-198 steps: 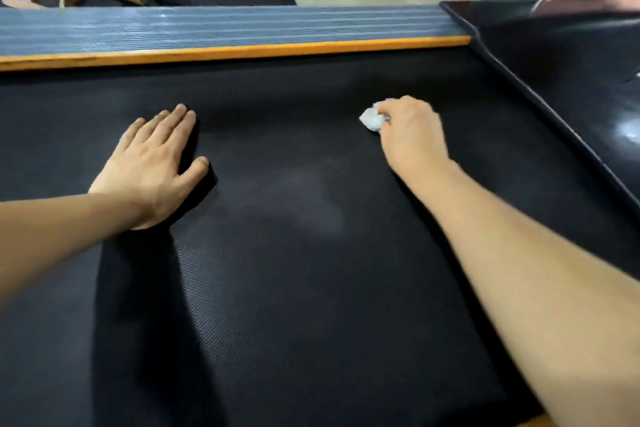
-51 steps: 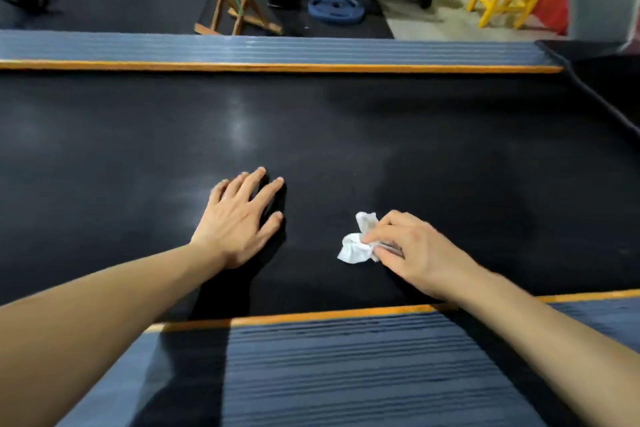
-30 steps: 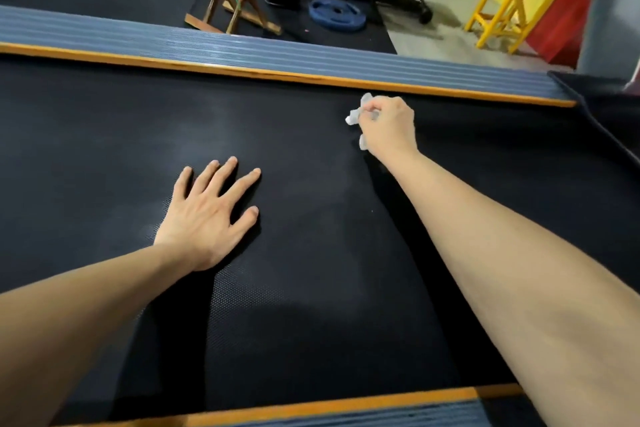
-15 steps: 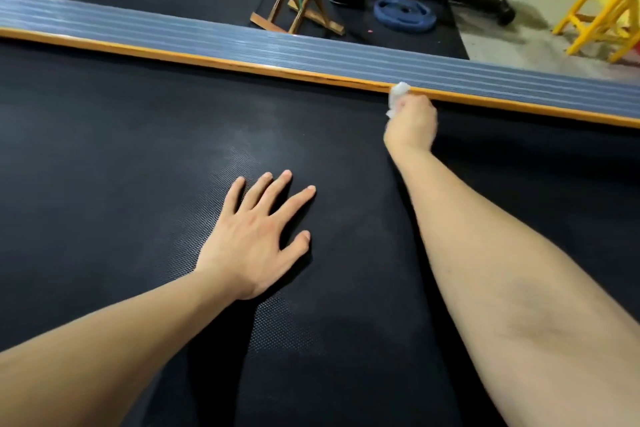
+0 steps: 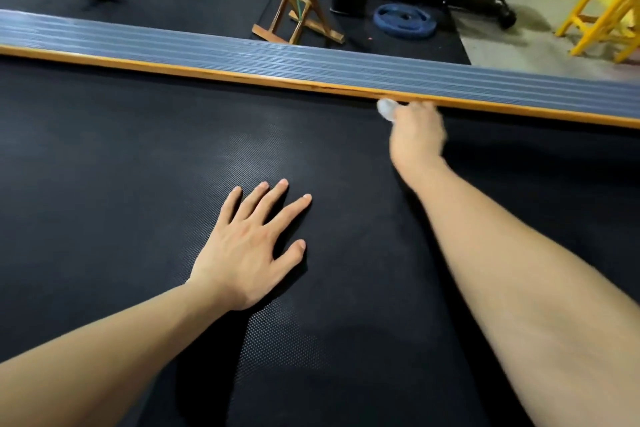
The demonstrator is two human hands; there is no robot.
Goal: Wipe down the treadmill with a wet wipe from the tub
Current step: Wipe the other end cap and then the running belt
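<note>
**Wiping stroke at the far edge of the belt**

The step in hand is the wiping itself: the wet wipe [image 5: 387, 109] is out of the tub and at work on the treadmill belt [image 5: 138, 156]. The tub is nowhere in view.

The right hand [image 5: 417, 130] is stretched across the belt, blurred by motion. Its grip looks curled around the bunched wipe, only a small white wad of which shows at the fingertips; how tightly the fingers close cannot be told through the blur. The wipe sits on the belt at its far margin, touching or just short of the orange strip [image 5: 242, 75] that borders the ribbed grey side rail [image 5: 242, 54].

The left hand [image 5: 251, 248] lies flat on the belt, fingers straight and spread, holding nothing. It appears to brace the person's lean.

Judging from this reach, the stroke is at its far limit. The next move likely calls for drawing the wipe toward the body, or sliding it sideways along the orange strip to start a fresh lane, with steady downward pressure so the wad does not skip over the textured rubber. The rail also looks due a pass. How much of the belt is already clean cannot be read here.
</note>
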